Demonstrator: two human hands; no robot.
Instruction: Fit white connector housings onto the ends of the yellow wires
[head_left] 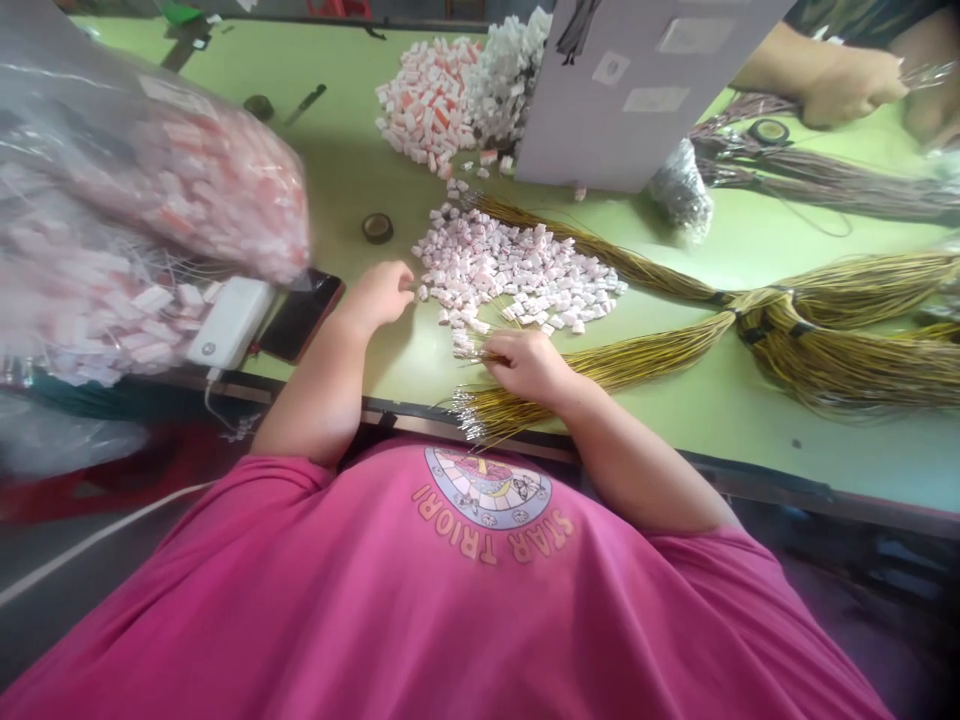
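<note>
My left hand [384,292] hovers at the left edge of a pile of small white-pink plastic connector housings [517,260]. Its fingers are curled in a pinch, and whatever they hold is too small to make out. Just below the pile, my right hand [529,366] is closed on thin yellow-and-black wires, whose ends poke out to the left of its fingers. Under that hand lies a bundle of yellow-and-black wires [637,362] with silvery terminals [469,412] at the table's front edge. A second wire bundle [600,240] runs behind the pile.
Left of me are a plastic bag of orange-and-white parts [225,190], a white power bank [231,322] and a dark phone [301,316]. A tape roll [377,228] lies behind my left hand. A grey box [622,100] stands behind; a co-worker's hand [855,85] is at far right.
</note>
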